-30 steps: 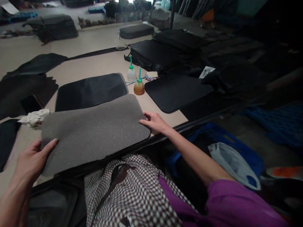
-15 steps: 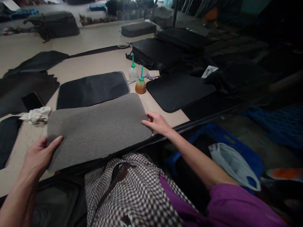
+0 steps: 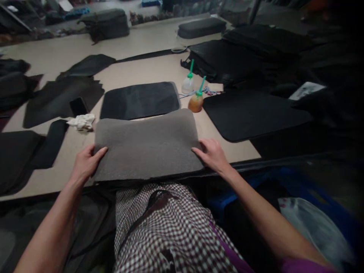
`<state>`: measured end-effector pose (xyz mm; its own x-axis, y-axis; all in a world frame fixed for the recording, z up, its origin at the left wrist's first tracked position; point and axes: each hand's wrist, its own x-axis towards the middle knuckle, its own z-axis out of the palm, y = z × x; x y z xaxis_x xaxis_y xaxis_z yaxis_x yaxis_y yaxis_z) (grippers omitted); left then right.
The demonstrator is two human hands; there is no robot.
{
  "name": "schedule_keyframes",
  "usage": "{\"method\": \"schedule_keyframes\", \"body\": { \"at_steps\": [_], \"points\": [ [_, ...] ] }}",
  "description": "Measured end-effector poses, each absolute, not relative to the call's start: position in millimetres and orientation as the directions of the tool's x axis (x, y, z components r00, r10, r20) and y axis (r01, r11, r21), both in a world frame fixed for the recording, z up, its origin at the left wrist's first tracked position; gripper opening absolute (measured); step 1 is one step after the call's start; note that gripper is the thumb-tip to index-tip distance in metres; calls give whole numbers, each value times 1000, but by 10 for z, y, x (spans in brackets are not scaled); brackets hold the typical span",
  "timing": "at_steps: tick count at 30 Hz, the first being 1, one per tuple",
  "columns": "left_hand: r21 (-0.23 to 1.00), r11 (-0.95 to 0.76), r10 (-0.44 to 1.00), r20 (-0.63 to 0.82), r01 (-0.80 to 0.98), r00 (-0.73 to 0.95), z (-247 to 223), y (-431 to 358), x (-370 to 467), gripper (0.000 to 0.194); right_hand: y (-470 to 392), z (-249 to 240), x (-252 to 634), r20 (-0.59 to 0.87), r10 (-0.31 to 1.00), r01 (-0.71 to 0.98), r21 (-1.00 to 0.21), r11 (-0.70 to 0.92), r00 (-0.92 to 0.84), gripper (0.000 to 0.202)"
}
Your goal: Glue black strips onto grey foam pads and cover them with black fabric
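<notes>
Between left fingers (image 3: 100, 153) and right fingers (image 3: 200, 153), a grey sheet (image 3: 148, 148), its ends apparently in their pinch.

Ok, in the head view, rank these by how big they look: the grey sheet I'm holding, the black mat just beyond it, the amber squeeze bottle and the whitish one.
1. Grey sheet
2. Black mat
3. Amber squeeze bottle and whitish squeeze bottle: unranked; they look alike, and the amber one stands nearer the camera.

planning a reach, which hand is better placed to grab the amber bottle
Probably the right hand: it holds the right edge of the gray sheet, nearer the amber bottle. The left hand grips the opposite edge, farther away.
</notes>
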<state>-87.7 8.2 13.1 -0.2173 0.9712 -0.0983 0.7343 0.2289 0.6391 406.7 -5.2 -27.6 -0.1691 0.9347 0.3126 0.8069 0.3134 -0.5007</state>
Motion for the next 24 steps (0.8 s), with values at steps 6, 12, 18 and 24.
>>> {"method": "schedule_keyframes", "body": {
  "at_steps": [6, 12, 18, 24],
  "points": [
    [669, 61, 988, 64, 741, -139, 83, 84, -917, 46, -47, -427, 4068, 398, 903, 890, -336, 309, -163, 58],
    [621, 44, 986, 99, 783, -134, 49, 100, -997, 35, -59, -360, 3991, 449, 812, 836, -217, 504, -374, 49],
    [596, 62, 984, 99, 801, -150, 3, 58, -995, 30, -3, -468, 4070, 343, 784, 742, -278, 610, -517, 44],
    [694, 74, 976, 99, 716, -196, 32, 34, -1000, 31, 46, -489, 4120, 343, 784, 734, -292, 612, -517, 42]
  ]
}}
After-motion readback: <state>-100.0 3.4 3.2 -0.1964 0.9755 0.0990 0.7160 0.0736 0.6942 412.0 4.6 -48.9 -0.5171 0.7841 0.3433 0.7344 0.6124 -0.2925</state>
